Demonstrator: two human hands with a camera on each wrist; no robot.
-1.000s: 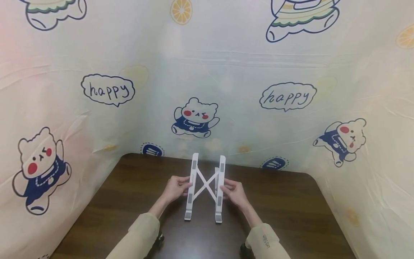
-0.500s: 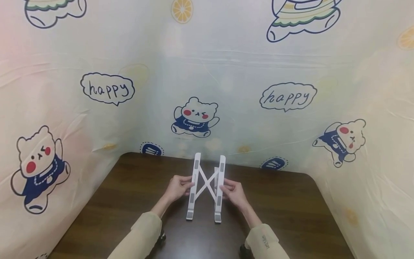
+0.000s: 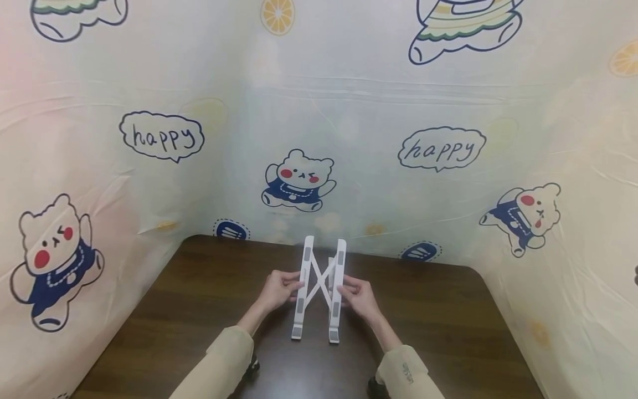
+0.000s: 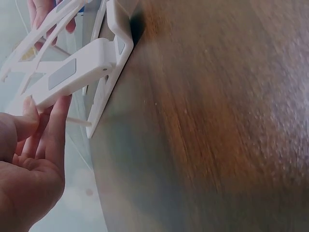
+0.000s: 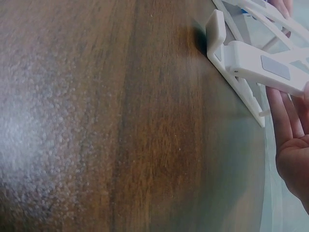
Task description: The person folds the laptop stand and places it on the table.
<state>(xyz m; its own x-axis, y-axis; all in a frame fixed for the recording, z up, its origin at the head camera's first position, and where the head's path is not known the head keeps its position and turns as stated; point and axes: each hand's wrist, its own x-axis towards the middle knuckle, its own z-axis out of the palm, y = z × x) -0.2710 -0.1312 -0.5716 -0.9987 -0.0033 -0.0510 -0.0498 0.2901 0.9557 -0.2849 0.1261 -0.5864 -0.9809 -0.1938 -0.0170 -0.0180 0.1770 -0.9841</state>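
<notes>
A white folding laptop stand [image 3: 301, 296] stands on the table in the head view, its two long arms joined by crossed bars. Grey pads line the tops of the arms, and small lips rise at the near ends. My left hand [image 3: 276, 291] pinches the left arm from outside, thumb on top and fingers beneath. On the other side, my right hand [image 3: 361, 296] grips the right arm the same way. Both wrist views show the stand's hinged front end and base strut close up, with the left hand [image 4: 36, 159] and right hand [image 5: 294, 140] each holding its arm.
The dark wood-grain table [image 3: 423, 321] has rounded far corners. A pale curtain [image 3: 369, 111] printed with bears and "happy" bubbles surrounds it at the back and sides. Light sleeves [image 3: 219, 360] cover both forearms.
My left hand has moved right with the left arm of the stand. The two arms are closer together and the crossed bars stand steeper. My right hand has barely moved.
</notes>
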